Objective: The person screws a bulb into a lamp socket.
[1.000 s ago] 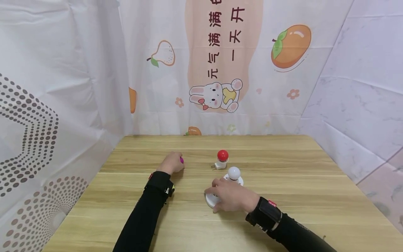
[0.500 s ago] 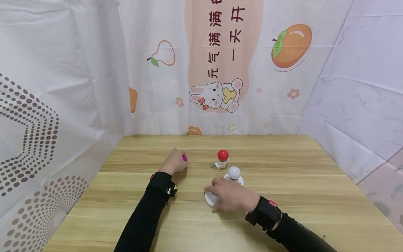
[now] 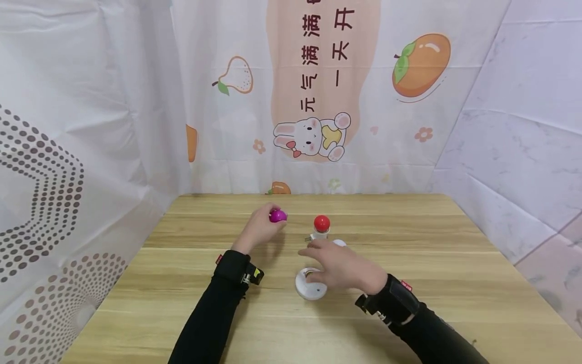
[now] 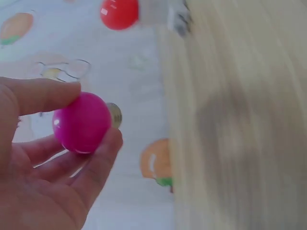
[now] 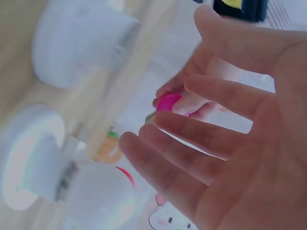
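My left hand [image 3: 262, 228] is raised above the wooden table [image 3: 454, 283] and pinches a magenta bulb [image 3: 278, 216] [image 4: 82, 122] between thumb and fingers; its metal base peeks out behind. My right hand [image 3: 338, 265] hovers with spread, straight fingers [image 5: 192, 139] over two white round lamp holders. One white holder [image 3: 310, 288] lies bare just left of the palm. The white bulb [image 3: 338, 243] in the other holder is mostly hidden behind the fingers. A red bulb [image 3: 322, 223] stands in a small white plug socket beyond the right hand.
A printed cloth backdrop [image 3: 318, 101] with a rabbit and fruit hangs behind the table. A dotted sheet [image 3: 41, 177] closes the left side and a marble-look wall [image 3: 523, 151] the right. Bare table wood lies to the right and near me.
My left hand lifted the magenta bulb off the table and carried it up and rightward. My right hand rose off the white holder, opened its fingers and shifted forward over the white bulb.
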The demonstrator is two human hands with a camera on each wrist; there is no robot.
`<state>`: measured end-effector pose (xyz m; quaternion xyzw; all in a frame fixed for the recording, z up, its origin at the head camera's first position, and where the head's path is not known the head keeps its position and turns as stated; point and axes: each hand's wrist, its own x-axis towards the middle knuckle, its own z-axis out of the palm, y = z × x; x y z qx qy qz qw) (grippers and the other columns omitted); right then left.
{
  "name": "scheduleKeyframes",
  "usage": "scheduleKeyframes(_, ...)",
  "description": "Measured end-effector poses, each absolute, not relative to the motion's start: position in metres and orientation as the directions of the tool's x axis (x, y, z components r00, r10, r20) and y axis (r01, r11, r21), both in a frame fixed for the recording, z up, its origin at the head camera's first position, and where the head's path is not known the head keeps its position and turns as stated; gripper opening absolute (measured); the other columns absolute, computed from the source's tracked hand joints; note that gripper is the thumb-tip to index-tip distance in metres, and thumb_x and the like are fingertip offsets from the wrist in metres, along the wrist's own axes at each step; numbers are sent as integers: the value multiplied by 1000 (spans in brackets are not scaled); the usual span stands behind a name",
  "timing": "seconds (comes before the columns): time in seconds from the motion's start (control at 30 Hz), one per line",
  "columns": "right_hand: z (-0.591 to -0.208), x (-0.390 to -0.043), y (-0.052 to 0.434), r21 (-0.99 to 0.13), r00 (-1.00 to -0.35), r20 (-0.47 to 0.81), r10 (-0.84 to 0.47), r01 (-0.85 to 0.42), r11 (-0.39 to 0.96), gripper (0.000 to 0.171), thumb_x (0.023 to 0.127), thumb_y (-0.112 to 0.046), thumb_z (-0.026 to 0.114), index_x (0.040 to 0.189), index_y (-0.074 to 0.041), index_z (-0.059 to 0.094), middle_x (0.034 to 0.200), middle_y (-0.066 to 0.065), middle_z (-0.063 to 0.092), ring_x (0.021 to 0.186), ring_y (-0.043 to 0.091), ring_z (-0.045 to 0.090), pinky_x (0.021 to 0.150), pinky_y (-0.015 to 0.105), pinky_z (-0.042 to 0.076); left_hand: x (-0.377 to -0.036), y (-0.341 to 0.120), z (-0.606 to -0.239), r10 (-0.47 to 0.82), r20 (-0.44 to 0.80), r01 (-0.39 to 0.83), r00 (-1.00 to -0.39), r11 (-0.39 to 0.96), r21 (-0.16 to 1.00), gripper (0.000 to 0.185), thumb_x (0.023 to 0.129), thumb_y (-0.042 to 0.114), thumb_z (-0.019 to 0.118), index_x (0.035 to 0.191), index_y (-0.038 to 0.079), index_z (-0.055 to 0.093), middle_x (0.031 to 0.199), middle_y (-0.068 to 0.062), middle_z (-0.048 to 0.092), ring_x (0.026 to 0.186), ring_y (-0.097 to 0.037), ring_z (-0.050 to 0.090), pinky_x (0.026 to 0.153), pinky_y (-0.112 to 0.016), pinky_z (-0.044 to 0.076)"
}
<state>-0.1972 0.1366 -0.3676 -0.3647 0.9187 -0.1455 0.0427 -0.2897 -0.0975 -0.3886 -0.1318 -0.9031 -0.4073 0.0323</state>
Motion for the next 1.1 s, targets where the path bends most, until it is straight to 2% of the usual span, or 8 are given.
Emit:
scheduleKeyframes(0.17, -353, -202, 145, -397, -750, 129, -649, -638, 659, 57, 92, -26, 77, 141, -5, 58, 139, 14, 57, 125, 31, 56, 102, 47, 51, -280, -92, -375, 237, 240, 333, -941, 536, 776, 45, 95, 24, 72, 133, 5, 58, 126, -13, 63, 109, -28, 63, 86, -38, 58)
scheduleKeyframes(0.33, -347, -206, 152, -435, -746, 266, -610, -658, 615, 57, 94, -22, 75, 144, -5, 55, 137, 12, 58, 114, 27, 60, 95, 45, 54, -270, -86, -362, 270, 281, 375, -921, 418, 827, 47, 94, 26, 74, 134, 8, 57, 130, -12, 64, 114, -28, 63, 88, -39, 58)
scheduleKeyframes(0.43, -345, -209, 154, -499, -761, 323, -563, -642, 582, 58, 94, -19, 75, 146, -5, 53, 137, 13, 56, 110, 27, 61, 92, 45, 55, -265, -82, -355, 298, 296, 390, -908, 335, 858, 46, 95, 25, 74, 133, 6, 56, 130, -11, 66, 114, -27, 64, 89, -39, 57)
scheduleKeyframes(0.67, -340, -220, 161, -643, -778, 477, -408, -626, 441, 60, 89, -8, 79, 143, 0, 54, 140, 18, 55, 122, 36, 57, 94, 51, 55, -256, -73, -345, 377, 334, 425, -864, 191, 885, 44, 96, 21, 72, 134, 4, 56, 130, -10, 62, 115, -27, 64, 91, -38, 57)
scheduleKeyframes(0.77, -340, -224, 163, -714, -801, 479, -358, -593, 371, 62, 88, -6, 79, 144, -1, 53, 143, 17, 54, 126, 36, 54, 92, 47, 57, -253, -70, -345, 425, 354, 443, -833, 131, 887, 40, 97, 17, 71, 133, 5, 58, 129, -11, 59, 115, -28, 65, 91, -39, 57)
scheduleKeyframes(0.93, -338, -226, 164, -822, -837, 416, -356, -514, 247, 63, 88, -7, 79, 145, -1, 52, 143, 16, 54, 127, 34, 54, 93, 33, 56, -249, -65, -344, 482, 377, 462, -791, 65, 885, 40, 96, 11, 71, 134, 5, 60, 134, -11, 57, 117, -29, 64, 91, -39, 57)
scheduleKeyframes(1.1, -339, -227, 166, -847, -861, 364, -354, -465, 259, 61, 91, -13, 77, 146, -4, 52, 139, 17, 59, 120, 33, 62, 87, 30, 58, -246, -59, -343, 508, 378, 465, -774, 51, 884, 45, 94, 9, 74, 136, 3, 58, 136, -12, 55, 118, -30, 62, 92, -37, 57)
